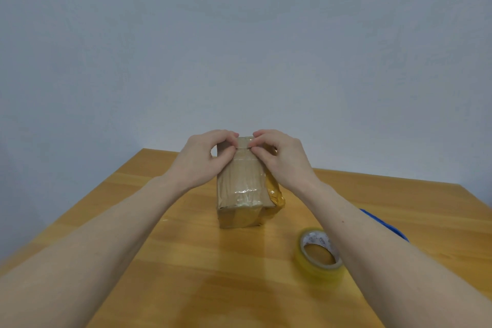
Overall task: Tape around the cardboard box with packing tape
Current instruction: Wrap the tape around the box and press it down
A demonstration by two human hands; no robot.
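The cardboard box (243,186) stands on the wooden table (186,261), near its middle and toward the far edge, well apart from the tape roll (318,255), which lies flat at the near right beside the right forearm. A blue object (386,224) shows partly behind that forearm; its nature cannot be told. The left hand (205,160) and the right hand (279,158) are both curled at the far top edge of the box, thumb and fingertips nearly closed, each pinching or pressing an edge of the clear tape strip (243,145) that runs along the top face and folds over that far edge. The box's long axis appears to run away from the person, its short end face turned toward the camera, though the wide-angle view makes the proportions uncertain; the strip follows that same line. Risks, as judged: uneven pull from the two hands could skew the strip off line or crease it, as wrinkles already show near the front edge; the loose end could stick to the fingers on release; pressing at the far edge could tip or slide the box.
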